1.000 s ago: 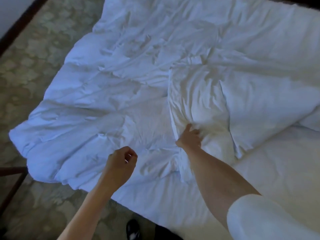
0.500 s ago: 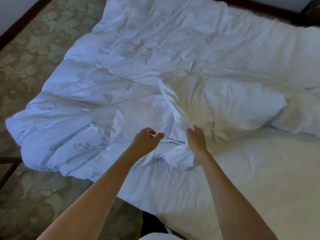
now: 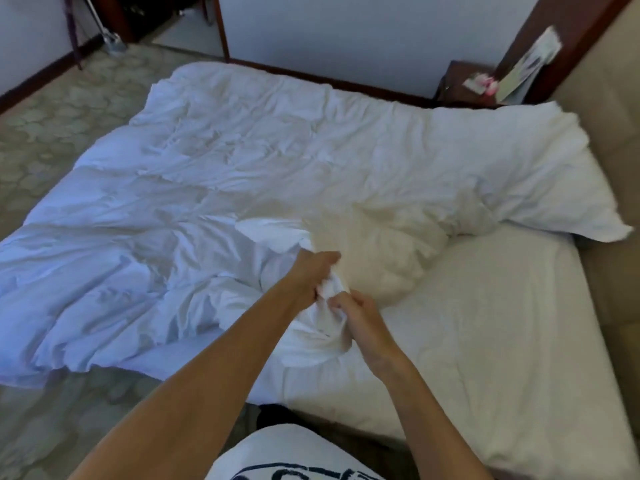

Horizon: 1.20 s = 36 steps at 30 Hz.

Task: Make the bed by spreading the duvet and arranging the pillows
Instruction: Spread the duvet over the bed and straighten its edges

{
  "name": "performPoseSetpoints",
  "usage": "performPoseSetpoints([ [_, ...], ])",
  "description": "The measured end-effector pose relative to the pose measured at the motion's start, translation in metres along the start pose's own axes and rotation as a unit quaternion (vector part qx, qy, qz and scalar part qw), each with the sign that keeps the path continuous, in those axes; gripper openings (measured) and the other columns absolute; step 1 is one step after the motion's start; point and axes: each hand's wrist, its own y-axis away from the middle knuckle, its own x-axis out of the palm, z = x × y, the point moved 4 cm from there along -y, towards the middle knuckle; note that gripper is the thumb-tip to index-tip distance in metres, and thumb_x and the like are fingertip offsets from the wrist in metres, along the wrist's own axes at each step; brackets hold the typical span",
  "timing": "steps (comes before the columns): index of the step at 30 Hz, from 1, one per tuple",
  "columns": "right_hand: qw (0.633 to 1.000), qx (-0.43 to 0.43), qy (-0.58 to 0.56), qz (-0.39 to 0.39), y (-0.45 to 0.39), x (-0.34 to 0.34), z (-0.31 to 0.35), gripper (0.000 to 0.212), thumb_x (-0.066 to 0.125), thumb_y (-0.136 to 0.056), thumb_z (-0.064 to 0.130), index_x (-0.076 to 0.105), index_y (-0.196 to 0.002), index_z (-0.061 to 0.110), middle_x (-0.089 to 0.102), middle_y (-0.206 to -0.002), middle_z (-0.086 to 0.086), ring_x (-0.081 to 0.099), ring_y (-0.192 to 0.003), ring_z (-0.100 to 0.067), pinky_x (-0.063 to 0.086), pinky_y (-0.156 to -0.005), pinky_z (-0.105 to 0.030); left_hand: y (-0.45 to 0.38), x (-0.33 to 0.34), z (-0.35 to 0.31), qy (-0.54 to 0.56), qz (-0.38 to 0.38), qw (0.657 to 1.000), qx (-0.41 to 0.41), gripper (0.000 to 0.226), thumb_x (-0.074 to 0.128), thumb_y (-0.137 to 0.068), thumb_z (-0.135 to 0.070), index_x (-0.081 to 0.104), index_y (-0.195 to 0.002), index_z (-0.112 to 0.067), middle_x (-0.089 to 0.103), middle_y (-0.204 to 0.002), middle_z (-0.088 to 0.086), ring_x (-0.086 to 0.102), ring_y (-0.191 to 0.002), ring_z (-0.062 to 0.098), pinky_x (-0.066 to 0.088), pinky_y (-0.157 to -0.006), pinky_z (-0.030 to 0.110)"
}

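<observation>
Our left hand [image 3: 313, 273] and right hand [image 3: 360, 315] both grip the duvet [image 3: 242, 174] near edge, its bulk spreading far-left from our fingers [image 3: 341, 303].

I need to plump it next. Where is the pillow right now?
In the head view, the pillow lies at the far right of the bed, against the beige headboard, partly on the crumpled duvet's edge.

Carpet [image 3: 52, 133]: pale patterned floor, left of the bed.
Nightstand [image 3: 464, 83]: dark wood, far right corner, small pink and white items on top.
Wall [image 3: 346, 32]: plain white, dark skirting below.
Headboard [image 3: 609, 109]: beige, padded, right edge.
</observation>
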Motion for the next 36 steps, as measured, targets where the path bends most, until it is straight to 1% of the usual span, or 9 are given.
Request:
performPoseSetpoints([
  [6,0.983,0.001,-0.047,-0.177,0.124,-0.071,-0.045,0.021,0.067,-0.088,0.034,0.076,-0.092,0.015,0.077,-0.091,-0.006,0.072,-0.092,-0.023,0.054,-0.076,-0.038,0.120,0.113,0.036,-0.218,0.163,0.944,0.185,0.075,0.062,-0.092,-0.023,0.019,-0.153,-0.010,0.038,-0.147,0.009,0.047,-0.129,0.027,0.043,-0.106,0.040],
  [10,0.923,-0.016,-0.302,-0.238,0.197,-0.106,-0.062,0.033,0.059,-0.089,0.028,0.072,-0.114,0.011,0.073,-0.110,-0.012,0.068,-0.107,-0.031,0.052,-0.091,-0.045,0.194,0.152,0.065,-0.259,0.315,0.898,0.164,0.102,0.065,-0.073,-0.066,0.025,-0.152,-0.015,0.053,-0.135,-0.003,0.056,-0.106,0.013,0.050,-0.100,0.044],
  [12,0.885,-0.053,-0.408,-0.218,0.228,-0.120,-0.060,0.036,0.046,-0.097,0.025,0.065,-0.123,0.009,0.072,-0.112,-0.010,0.066,-0.107,-0.028,0.053,-0.091,-0.040,0.220,0.151,0.083,-0.322,0.368,0.847,0.207,0.087,0.064,-0.077,-0.064,0.040,-0.144,-0.014,0.061,-0.115,-0.010,0.057,-0.101,0.007,0.048,-0.094,0.036],
  [17,0.835,-0.114,-0.485,-0.234,0.278,-0.160,-0.064,0.044,0.041,-0.101,0.025,0.053,-0.140,0.007,0.058,-0.136,-0.019,0.056,-0.123,-0.037,0.043,-0.107,-0.050,0.236,0.121,0.157,-0.600,0.345,0.671,0.266,0.109,0.069,-0.076,-0.063,-0.002,-0.154,-0.036,0.002,-0.163,-0.011,0.015,-0.147,0.016,0.022,-0.118,0.040],
  [23,0.822,-0.086,-0.480,-0.295,0.311,-0.165,-0.098,0.028,0.041,-0.103,0.021,0.061,-0.121,0.013,0.062,-0.125,-0.018,0.059,-0.114,-0.035,0.047,-0.101,-0.045,0.254,0.149,0.256,-0.544,0.196,0.747,0.328,0.082,0.060,-0.082,-0.039,0.017,-0.152,-0.030,0.059,-0.132,0.011,0.059,-0.114,0.033,0.050,-0.092,0.039],
  [27,0.804,-0.099,-0.509,-0.289,0.353,-0.207,-0.120,0.037,0.046,-0.097,0.023,0.062,-0.127,0.007,0.062,-0.128,-0.018,0.057,-0.122,-0.037,0.041,-0.108,-0.048,0.291,0.194,0.279,-0.421,0.352,0.791,0.270,0.076,0.066,-0.084,-0.041,0.027,-0.149,-0.032,0.045,-0.147,-0.007,0.046,-0.131,0.014,0.037,-0.106,0.029],
  [30,0.806,-0.105,-0.502,-0.296,0.386,-0.252,-0.143,0.046,0.045,-0.094,0.023,0.058,-0.134,0.003,0.063,-0.128,-0.019,0.060,-0.119,-0.037,0.042,-0.107,-0.049,0.317,0.235,0.276,-0.118,0.443,0.888,0.041,0.075,0.067,-0.072,-0.059,0.052,-0.132,-0.016,0.061,-0.122,0.003,0.056,-0.112,0.019,0.041,-0.100,0.030],
  [33,0.796,-0.094,-0.501,-0.327,0.413,-0.272,-0.170,0.045,0.051,-0.090,0.017,0.059,-0.132,0.002,0.065,-0.127,-0.018,0.061,-0.118,-0.035,0.047,-0.103,-0.046,0.305,0.282,0.268,0.165,0.315,0.930,-0.095,0.071,0.064,-0.079,-0.060,0.061,-0.122,-0.004,0.067,-0.114,0.016,0.062,-0.105,0.029,0.047,-0.098,0.040],
  [36,0.802,-0.082,-0.481,-0.345,0.428,-0.277,-0.197,0.036,0.055,-0.090,0.012,0.064,-0.124,0.004,0.069,-0.122,-0.014,0.065,-0.112,-0.031,0.051,-0.097,-0.043,0.295,0.322,0.268,0.137,0.161,0.976,-0.058,0.022,0.058,-0.095,-0.023,0.063,-0.105,-0.004,0.067,-0.105,0.017,0.062,-0.103,0.030,0.052,-0.086,0.041],
])
